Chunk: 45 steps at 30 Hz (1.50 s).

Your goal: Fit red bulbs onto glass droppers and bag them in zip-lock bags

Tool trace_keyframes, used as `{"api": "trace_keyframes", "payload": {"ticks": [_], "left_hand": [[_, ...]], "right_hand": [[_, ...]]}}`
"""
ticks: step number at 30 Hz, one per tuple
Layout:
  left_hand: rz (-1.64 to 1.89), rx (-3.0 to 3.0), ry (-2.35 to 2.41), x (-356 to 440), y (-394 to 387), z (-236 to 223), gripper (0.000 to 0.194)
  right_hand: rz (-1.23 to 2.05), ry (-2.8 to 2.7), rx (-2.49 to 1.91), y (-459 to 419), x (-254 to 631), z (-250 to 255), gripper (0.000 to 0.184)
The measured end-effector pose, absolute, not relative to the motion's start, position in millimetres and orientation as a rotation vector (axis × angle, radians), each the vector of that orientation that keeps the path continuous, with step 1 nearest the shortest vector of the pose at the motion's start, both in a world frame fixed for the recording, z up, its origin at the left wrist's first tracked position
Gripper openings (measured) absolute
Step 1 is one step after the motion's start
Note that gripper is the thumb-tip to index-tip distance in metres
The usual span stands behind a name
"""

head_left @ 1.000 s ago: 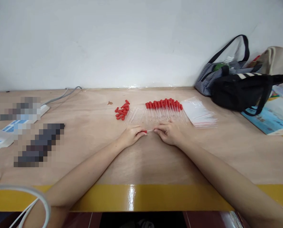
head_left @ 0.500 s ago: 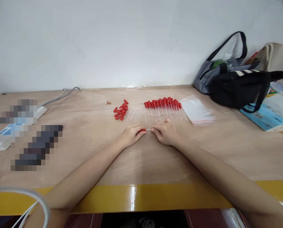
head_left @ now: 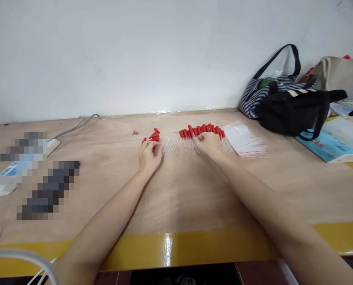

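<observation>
My left hand (head_left: 148, 156) is at the small pile of red rubber bulbs (head_left: 155, 136), its fingers curved over the near side and the thumb apart. Part of the pile is hidden behind it. To the right of the pile lie several bare clear glass tubes (head_left: 172, 145), side by side. My right hand (head_left: 208, 143) is at the row of red-capped droppers (head_left: 214, 128), pinching the clear tube of one dropper (head_left: 190, 130), whose red bulb sticks up slightly above its neighbours. The hand covers the tubes of several droppers.
A stack of clear zip bags (head_left: 244, 138) lies right of the droppers. Farther right are a black bag (head_left: 293, 113), a striped bag (head_left: 249, 103) and a blue book (head_left: 327, 146). A power strip (head_left: 53, 147) and cable are on the left. A yellow band (head_left: 208, 245) marks the front edge.
My hands have parted from the dropper held between them. The left has moved left to the red bulbs; the right has carried the dropper forward to the row.
</observation>
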<state>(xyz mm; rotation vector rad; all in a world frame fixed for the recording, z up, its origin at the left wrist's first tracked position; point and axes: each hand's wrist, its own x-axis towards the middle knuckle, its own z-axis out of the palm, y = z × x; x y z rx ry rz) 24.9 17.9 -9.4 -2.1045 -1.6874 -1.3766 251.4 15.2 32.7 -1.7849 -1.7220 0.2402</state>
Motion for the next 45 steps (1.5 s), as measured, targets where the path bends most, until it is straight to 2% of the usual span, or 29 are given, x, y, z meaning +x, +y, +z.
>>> {"api": "trace_keyframes", "payload": {"ticks": [6,10,15,18,24,32,35,40,45], "left_hand": [[-1.361,-2.089,-1.86,25,15,-10,0.008],[-1.406,-1.974,-1.931,24,16,-9,0.01],[-1.432,-1.778,-2.055,10,24,-9,0.021],[-1.429,-1.805,-2.182,2,28,-10,0.027],[-1.387,-1.938,-2.259,-7,33,-15,0.027],[-1.623,-2.073,-2.248,-15,36,-18,0.03],[-1.573,-2.043,-2.2,-14,35,-17,0.028],[-1.397,-2.038,-2.147,-10,31,-12,0.022],[-1.561,-2.093,-1.9,3,20,-7,0.021]], "right_hand": [[0.216,-1.587,-2.061,40,235,22,0.025],[0.145,-1.689,-1.953,31,228,19,0.032],[0.146,-1.886,-1.944,15,207,20,0.027],[0.184,-1.93,-2.031,12,199,23,0.025],[0.252,-2.048,-2.077,8,192,29,0.023],[0.208,-2.001,-2.056,2,194,31,0.027],[0.104,-1.907,-1.924,-2,209,27,0.03],[-0.078,-2.038,-1.497,-13,242,1,0.024],[0.026,-2.032,-1.212,-22,256,-17,0.025]]}}
